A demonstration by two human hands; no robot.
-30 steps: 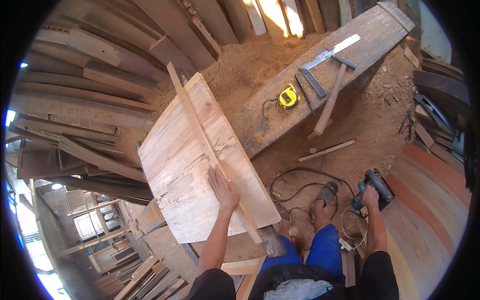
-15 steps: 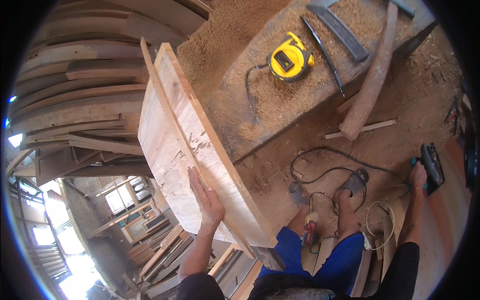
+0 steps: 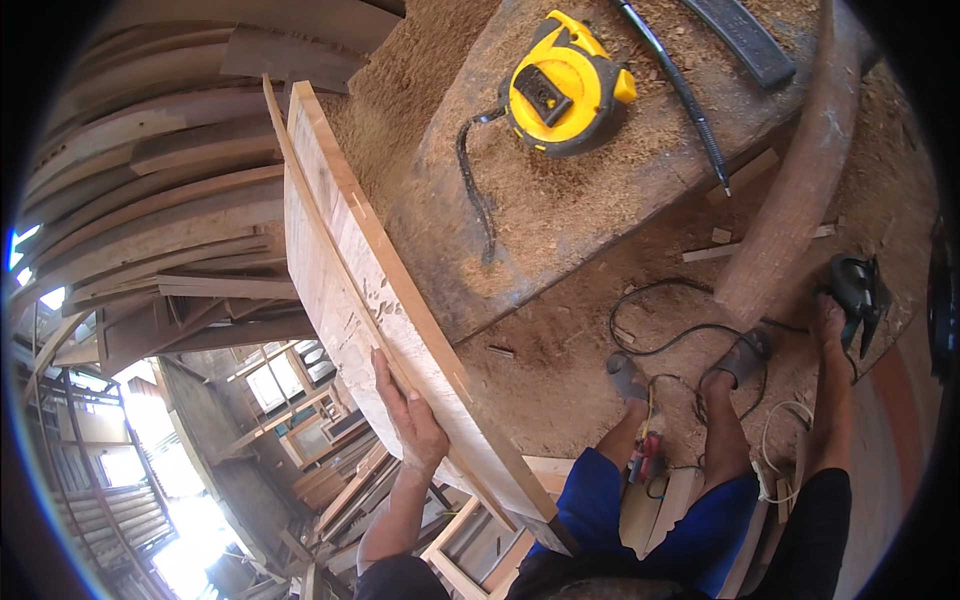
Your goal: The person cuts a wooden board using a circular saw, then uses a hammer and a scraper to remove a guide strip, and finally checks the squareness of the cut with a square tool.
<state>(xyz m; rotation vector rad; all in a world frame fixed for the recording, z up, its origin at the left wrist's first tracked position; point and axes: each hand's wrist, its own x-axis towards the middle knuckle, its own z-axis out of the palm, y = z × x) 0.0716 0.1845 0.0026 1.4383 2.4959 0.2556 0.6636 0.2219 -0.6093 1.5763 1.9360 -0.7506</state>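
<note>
Tilted more edge-on, the flat pale wooden panel (image 3: 318,265) beside the sawdusty counter (image 3: 450,255) seems stiff, heavy, best edge-held; left hand (image 3: 413,418), fingers extended, touches its thin wooden strip (image 3: 308,205); right hand (image 3: 830,320) clasps a dark power tool (image 3: 856,288).

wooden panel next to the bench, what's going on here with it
A person has their left hand against a long wooden strip that runs along the face of the wooden panel. Their right hand is well off to the right, gripping a power tool that is clear of the panel. A yellow tape measure and a slim black pen lie on the bench, untouched.
</note>
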